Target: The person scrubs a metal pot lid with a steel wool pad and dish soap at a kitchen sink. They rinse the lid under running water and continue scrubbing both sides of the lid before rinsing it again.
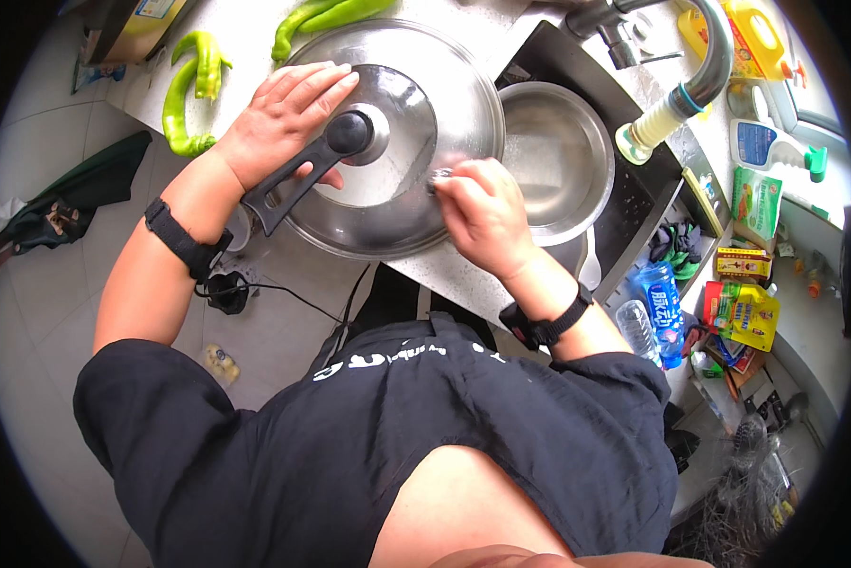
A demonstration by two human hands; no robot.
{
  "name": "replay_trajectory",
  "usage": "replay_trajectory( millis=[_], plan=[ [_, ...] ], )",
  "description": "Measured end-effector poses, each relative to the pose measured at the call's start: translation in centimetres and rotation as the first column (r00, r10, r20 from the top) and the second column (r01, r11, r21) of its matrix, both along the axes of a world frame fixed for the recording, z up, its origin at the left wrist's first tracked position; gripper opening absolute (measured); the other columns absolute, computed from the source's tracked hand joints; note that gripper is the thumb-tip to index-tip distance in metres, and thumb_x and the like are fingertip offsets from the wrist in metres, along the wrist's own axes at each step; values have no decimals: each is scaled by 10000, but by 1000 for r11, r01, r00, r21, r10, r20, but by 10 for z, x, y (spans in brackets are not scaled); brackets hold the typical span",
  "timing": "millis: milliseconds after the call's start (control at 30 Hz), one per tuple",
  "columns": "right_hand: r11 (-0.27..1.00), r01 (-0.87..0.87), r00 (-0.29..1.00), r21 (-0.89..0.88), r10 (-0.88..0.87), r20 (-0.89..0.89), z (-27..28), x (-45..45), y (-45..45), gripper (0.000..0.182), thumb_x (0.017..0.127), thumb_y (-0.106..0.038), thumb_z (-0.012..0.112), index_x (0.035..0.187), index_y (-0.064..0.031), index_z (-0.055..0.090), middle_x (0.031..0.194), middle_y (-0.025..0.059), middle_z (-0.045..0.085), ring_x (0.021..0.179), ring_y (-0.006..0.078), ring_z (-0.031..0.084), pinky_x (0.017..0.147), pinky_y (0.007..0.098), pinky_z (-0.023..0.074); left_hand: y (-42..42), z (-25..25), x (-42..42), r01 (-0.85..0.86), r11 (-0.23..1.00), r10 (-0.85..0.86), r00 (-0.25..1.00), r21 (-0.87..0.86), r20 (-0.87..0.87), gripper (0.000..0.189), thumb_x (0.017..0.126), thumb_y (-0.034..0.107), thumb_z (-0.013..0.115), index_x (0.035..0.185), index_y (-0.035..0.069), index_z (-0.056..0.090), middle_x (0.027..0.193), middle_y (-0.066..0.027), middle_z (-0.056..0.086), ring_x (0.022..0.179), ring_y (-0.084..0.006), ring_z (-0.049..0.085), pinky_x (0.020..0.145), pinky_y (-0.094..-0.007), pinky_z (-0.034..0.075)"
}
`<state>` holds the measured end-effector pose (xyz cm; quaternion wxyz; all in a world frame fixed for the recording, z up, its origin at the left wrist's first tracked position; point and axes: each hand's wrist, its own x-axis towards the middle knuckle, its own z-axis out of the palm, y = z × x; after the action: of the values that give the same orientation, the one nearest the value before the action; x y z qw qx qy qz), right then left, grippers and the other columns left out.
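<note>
A large round steel pan lid (461,92) with a glass centre and a black handle (287,174) lies over the counter's edge. My left hand (287,117) steadies it, fingers spread across its left side and thumb showing beyond the handle. Against the lid's lower right part, my right hand (485,213) pinches a small, shiny, blurred scrubber (439,177), apparently steel wool. Most of the scrubber is hidden by my fingers. Just right of the lid, a steel basin (596,135) sits in the dark sink (620,192), partly covered by the lid.
Green peppers (180,106) lie left of the lid, others (326,18) beyond it. A faucet (709,71) arches over the sink. Along the right stand a spray bottle (759,145) and a yellow jug (755,42). Plastic bottles (660,305) lie nearer me, beside a white spoon (590,263).
</note>
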<state>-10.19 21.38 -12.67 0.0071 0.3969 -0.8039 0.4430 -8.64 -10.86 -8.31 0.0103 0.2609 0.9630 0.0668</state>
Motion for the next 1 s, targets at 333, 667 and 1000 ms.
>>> replay_trajectory(
  millis=[333, 667, 1000],
  plan=[
    [969, 240, 944, -64, -217, 250, -46, -44, 17, 58, 844, -58, 671, 879, -22, 643, 888, 159, 634, 853, 349, 624, 776, 428, 510, -12, -4, -4, 196, 969, -206, 977, 150, 56, 1103, 613, 509, 856, 1517, 51, 420, 1571, -147, 417, 1462, -354, 382, 1193, -434, 371],
    [997, 8, 1000, 75, -7, -17, 19, 2, 34, 207, 775, -19, 728, 973, -38, 669, 933, 106, 645, 865, 315, 623, 769, 411, 512, -17, 60, -32, 59, 974, -34, 993, -219, 113, 726, 810, 356, 788, 1450, 133, 528, 1449, -96, 563, 1334, -273, 532, 1146, -431, 407],
    [995, -104, 988, -13, 102, -118, 6, -7, -8, 201, 766, -25, 708, 960, -62, 670, 949, 107, 637, 881, 319, 619, 787, 415, 500, 87, 19, 53, -407, 889, 439, 888, 210, -138, 537, 749, 350, 857, 1143, 59, 637, 1093, -140, 698, 1029, -337, 674, 906, -431, 536]
  ],
)
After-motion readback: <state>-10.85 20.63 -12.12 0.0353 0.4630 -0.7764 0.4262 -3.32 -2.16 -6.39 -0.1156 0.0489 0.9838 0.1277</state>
